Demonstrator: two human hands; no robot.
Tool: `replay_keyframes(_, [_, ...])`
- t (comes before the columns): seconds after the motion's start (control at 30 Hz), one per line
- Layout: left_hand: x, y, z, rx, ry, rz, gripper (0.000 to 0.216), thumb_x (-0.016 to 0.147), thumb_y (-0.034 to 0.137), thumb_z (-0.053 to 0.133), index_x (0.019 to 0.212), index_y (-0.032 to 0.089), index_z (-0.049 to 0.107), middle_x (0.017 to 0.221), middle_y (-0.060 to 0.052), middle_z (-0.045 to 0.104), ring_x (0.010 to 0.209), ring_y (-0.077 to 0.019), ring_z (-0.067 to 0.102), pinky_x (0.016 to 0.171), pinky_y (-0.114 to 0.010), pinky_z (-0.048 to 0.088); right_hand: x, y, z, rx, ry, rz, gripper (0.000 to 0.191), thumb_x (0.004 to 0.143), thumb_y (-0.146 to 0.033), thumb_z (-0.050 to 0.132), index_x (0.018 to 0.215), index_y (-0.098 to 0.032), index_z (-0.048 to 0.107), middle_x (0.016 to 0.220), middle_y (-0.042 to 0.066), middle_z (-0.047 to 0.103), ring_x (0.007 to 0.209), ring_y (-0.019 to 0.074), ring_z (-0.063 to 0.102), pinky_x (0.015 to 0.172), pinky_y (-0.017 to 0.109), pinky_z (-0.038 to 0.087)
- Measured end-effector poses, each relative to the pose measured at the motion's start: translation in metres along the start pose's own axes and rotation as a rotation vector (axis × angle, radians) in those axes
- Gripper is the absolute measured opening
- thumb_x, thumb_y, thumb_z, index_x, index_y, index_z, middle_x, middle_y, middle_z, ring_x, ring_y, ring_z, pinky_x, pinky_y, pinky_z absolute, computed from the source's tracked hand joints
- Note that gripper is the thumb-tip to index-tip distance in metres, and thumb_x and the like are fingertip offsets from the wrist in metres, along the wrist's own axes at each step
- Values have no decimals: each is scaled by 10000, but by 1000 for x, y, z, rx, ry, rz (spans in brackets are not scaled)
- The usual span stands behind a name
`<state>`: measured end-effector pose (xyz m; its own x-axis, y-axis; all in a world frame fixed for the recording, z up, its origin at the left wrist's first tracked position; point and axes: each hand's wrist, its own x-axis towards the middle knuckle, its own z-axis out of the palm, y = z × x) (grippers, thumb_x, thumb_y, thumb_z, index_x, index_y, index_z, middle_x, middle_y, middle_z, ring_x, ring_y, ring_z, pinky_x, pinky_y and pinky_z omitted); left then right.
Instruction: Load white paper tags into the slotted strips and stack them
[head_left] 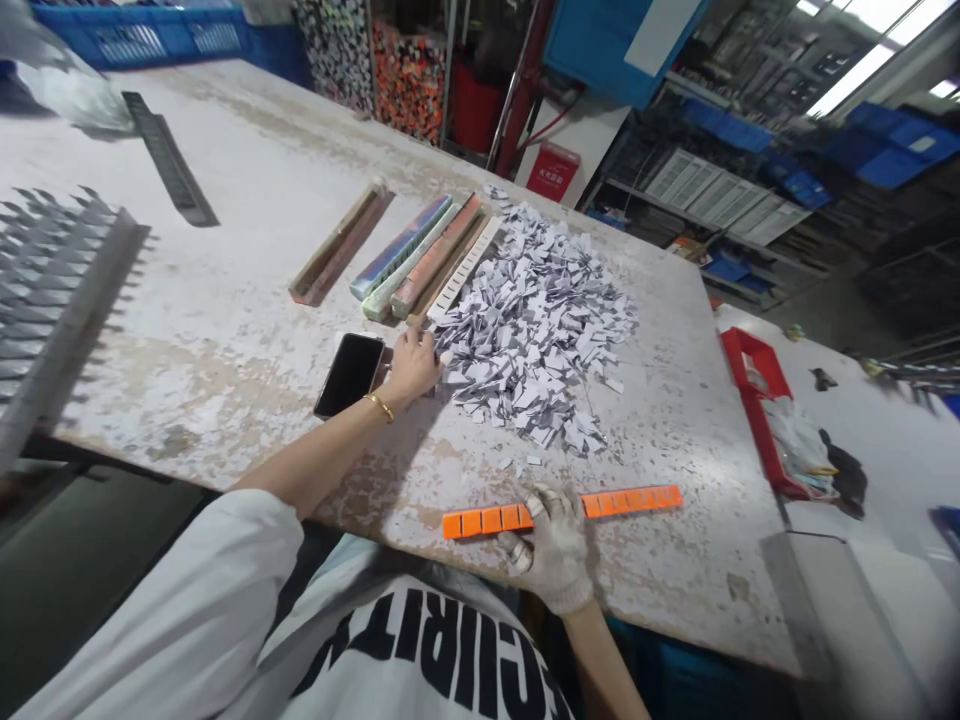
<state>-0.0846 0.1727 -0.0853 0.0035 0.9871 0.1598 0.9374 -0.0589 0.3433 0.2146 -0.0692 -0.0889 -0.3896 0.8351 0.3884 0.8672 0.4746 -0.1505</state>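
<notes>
My right hand (553,545), in a white glove, is closed around the middle of a long orange slotted strip (630,500) lying near the table's front edge. My bare left hand (414,362), with a gold bracelet at the wrist, reaches into the near-left edge of a big heap of small white paper tags (536,325); its fingers are curled among the tags. A black phone (349,373) lies just left of that hand. Several long filled strips (420,255) lie side by side behind the heap.
A worn white table (225,330) carries everything. A grey spiked metal rack (52,290) sits at the far left, a dark comb-like bar (169,158) beyond it. A red tray (757,400) with bags stands on the right. Blue crates and shelving fill the background.
</notes>
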Motion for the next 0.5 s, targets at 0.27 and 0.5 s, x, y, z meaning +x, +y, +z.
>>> replay_keyframes(0.27, [-22, 20, 2, -8, -68, 87, 338, 837, 157, 515, 1152, 67, 601, 1307, -266, 561, 1224, -383, 508, 1082, -520, 409, 9, -1, -3, 63, -32, 59, 485, 800, -399, 665, 1230, -186, 596, 1259, 150, 619, 1255, 344, 544, 1207, 648, 271])
replay_keyframes(0.5, [-14, 9, -2, -84, -26, 164, 372, 821, 463, 503, 1089, 205, 511, 1205, -159, 592, 1184, -412, 513, 1017, -589, 466, 29, 5, -12, 84, -137, 131, 497, 736, -541, 699, 1105, -213, 638, 1238, 97, 635, 1238, 305, 532, 1217, 616, 205])
